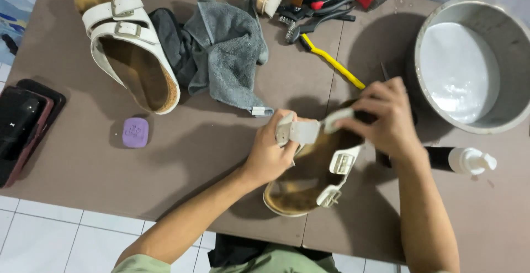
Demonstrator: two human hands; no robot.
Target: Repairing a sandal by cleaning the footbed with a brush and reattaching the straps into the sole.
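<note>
— Both hands on that white sandal at six o'clock?
— Yes; left hand and right hand pinch its straps. Metal basin at two o'clock holds water.

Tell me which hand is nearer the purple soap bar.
Left. The left hand grips a sandal strap right of the purple soap bar; the right hand lies farther right, beside the metal basin.
</note>
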